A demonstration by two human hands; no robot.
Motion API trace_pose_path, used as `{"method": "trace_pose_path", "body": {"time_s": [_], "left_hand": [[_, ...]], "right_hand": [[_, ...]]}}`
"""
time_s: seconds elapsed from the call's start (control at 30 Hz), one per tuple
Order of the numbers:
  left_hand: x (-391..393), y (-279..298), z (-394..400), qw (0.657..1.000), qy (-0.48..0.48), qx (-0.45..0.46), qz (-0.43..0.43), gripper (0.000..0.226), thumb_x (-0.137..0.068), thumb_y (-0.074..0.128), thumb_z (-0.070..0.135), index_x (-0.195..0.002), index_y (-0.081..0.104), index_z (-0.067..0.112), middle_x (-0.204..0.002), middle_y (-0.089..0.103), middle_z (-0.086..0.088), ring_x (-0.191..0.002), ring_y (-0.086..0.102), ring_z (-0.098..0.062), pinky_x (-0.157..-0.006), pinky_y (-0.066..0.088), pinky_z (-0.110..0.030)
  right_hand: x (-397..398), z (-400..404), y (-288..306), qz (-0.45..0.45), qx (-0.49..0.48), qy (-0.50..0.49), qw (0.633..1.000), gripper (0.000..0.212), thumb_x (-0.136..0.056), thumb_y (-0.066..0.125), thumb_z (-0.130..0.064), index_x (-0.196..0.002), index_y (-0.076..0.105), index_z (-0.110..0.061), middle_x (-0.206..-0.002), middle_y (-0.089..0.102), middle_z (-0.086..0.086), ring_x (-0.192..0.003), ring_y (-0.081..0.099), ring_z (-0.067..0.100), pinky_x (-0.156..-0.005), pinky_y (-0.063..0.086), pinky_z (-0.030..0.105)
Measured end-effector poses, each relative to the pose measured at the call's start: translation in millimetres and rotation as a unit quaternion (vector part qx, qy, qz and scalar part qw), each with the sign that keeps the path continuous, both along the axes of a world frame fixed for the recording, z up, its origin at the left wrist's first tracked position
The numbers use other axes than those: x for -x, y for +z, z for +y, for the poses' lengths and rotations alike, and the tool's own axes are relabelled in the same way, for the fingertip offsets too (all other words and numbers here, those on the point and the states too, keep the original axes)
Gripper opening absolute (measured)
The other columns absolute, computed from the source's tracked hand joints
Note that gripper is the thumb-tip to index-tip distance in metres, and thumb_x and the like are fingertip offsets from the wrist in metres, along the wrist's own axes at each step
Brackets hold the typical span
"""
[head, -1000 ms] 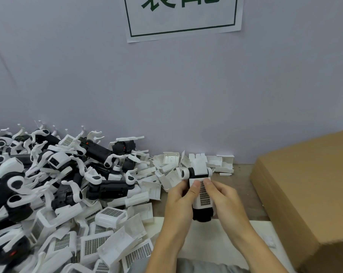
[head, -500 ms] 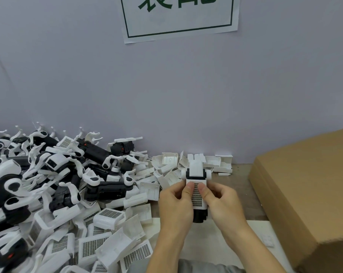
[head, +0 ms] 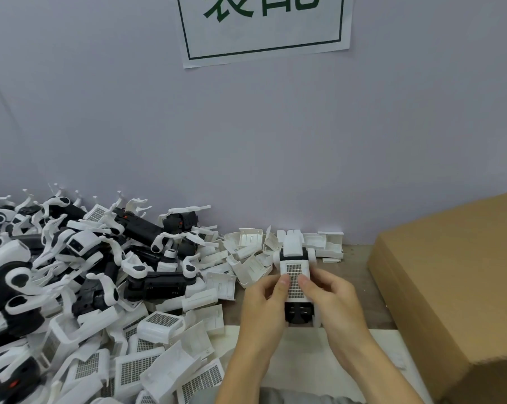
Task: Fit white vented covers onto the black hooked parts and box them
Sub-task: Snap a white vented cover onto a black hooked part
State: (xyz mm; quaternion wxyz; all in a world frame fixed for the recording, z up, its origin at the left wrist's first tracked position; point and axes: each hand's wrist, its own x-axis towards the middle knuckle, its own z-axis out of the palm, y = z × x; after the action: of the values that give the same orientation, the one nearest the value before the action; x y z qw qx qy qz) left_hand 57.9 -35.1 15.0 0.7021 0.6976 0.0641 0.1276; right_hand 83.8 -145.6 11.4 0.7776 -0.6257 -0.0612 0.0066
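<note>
The black hooked part [head: 299,312] sat between both hands, held above the bench [head: 354,258], its dark end showing just below the grip and its white hooked end poking out past the fingertips toward the wall. The white vented cover [head: 294,279] lay on top of it, grille facing up, directly under the two thumbs. The left hand [head: 264,304] grasped the part's left side, fingers curled beneath and thumb pressed flat on the grille's left edge. The right hand [head: 334,301] mirrored it on the other side, thumb laid on the grille's right edge, fingers wrapped round the part's flank. Both forearms came up from the bottom of the view and converged on the piece, wrists roughly level. Left of the grip lay a heap of loose covers [head: 159,325] and, beyond them, a pile of unfitted black parts [head: 156,284]. Right of the grip stood a cardboard box [head: 450,281], well apart from the hands.
</note>
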Motion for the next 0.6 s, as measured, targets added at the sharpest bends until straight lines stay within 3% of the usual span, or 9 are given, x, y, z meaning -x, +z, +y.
{"method": "trace_pose_path", "body": {"time_s": [0.07, 0.2, 0.37, 0.43, 0.5, 0.6], "left_hand": [[-2, -1, 0, 0.999, 0.031, -0.021, 0.002, 0.023, -0.104, 0.052, 0.024, -0.099, 0.075, 0.023, -0.09, 0.077, 0.01, -0.087, 0.07, 0.0, -0.068, 0.048, -0.01], [-3, -3, -4, 0.995, 0.058, -0.086, 0.0, 0.021, -0.104, 0.051, 0.021, -0.098, 0.071, 0.023, -0.089, 0.074, 0.006, -0.085, 0.067, -0.006, -0.072, 0.049, -0.019], [-3, -1, -2, 0.995, 0.094, 0.008, 0.004, 0.019, -0.097, 0.063, 0.032, -0.091, 0.076, 0.019, -0.081, 0.076, 0.006, -0.079, 0.07, -0.005, -0.072, 0.053, -0.025], [-3, -2, 0, 0.994, 0.101, 0.042, 0.009, 0.018, -0.092, 0.07, 0.033, -0.095, 0.076, 0.016, -0.087, 0.077, 0.003, -0.086, 0.071, -0.009, -0.078, 0.055, -0.027], [-4, -3, 0, 0.992, 0.115, 0.058, 0.013, 0.02, -0.086, 0.076, 0.033, -0.096, 0.072, 0.016, -0.087, 0.075, 0.003, -0.083, 0.07, -0.008, -0.071, 0.051, -0.022], [-5, -2, 1, 0.989, 0.105, 0.107, 0.014, 0.025, -0.09, 0.072, 0.034, -0.095, 0.07, 0.009, -0.089, 0.076, -0.007, -0.08, 0.072, -0.021, -0.067, 0.053, -0.031]], "right_hand": [[0, 2, -1, -0.02, 0.047, -0.01, 0.999, 0.02, -0.096, 0.062, -0.01, -0.102, 0.076, -0.024, -0.094, 0.078, -0.009, -0.09, 0.073, 0.006, -0.071, 0.055, 0.017], [-2, 3, -2, -0.02, 0.074, -0.021, 0.997, 0.021, -0.097, 0.061, -0.01, -0.099, 0.075, -0.026, -0.09, 0.078, -0.012, -0.086, 0.072, 0.002, -0.066, 0.052, 0.011], [1, 9, 0, -0.035, 0.049, -0.078, 0.995, 0.011, -0.092, 0.071, -0.02, -0.096, 0.07, -0.03, -0.09, 0.076, -0.013, -0.087, 0.07, -0.003, -0.074, 0.052, 0.016], [4, 11, 0, -0.057, 0.086, -0.102, 0.989, 0.015, -0.092, 0.07, -0.019, -0.098, 0.066, -0.031, -0.088, 0.074, -0.015, -0.084, 0.068, -0.006, -0.07, 0.056, 0.019], [7, 12, 1, -0.086, 0.137, -0.105, 0.981, 0.013, -0.093, 0.068, -0.019, -0.099, 0.067, -0.031, -0.089, 0.072, -0.019, -0.086, 0.066, -0.005, -0.075, 0.058, 0.025], [9, 12, 2, -0.126, 0.195, -0.06, 0.971, 0.016, -0.092, 0.068, -0.032, -0.107, 0.067, -0.034, -0.098, 0.07, -0.019, -0.093, 0.064, -0.005, -0.075, 0.053, 0.017]]}}
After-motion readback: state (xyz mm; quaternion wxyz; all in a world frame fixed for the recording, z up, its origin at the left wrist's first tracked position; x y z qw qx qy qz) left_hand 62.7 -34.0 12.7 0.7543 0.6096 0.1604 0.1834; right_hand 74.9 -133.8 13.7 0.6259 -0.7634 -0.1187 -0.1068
